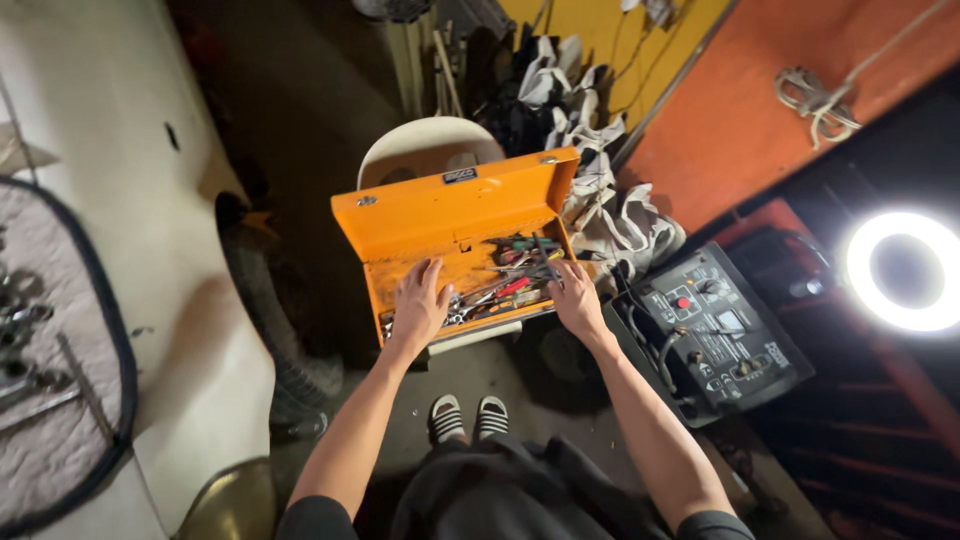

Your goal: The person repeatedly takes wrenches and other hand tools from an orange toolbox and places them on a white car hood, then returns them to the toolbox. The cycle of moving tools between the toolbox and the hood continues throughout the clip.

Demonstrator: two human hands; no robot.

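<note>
Hands [420, 305] [577, 300] inside open orange toolbox [440, 215], among loose tools [505, 285]

A white chair [428, 145] carries the open orange toolbox [455, 215]. On the floor [500, 375] to its right sits a black machine [715, 335].

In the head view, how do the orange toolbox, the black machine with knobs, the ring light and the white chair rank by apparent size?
1. Orange toolbox, lid open.
2. Black machine with knobs, close behind the toolbox.
3. Ring light, though it is cut by the frame edge.
4. White chair: mostly hidden behind the toolbox, so its rank is unsure.
</note>
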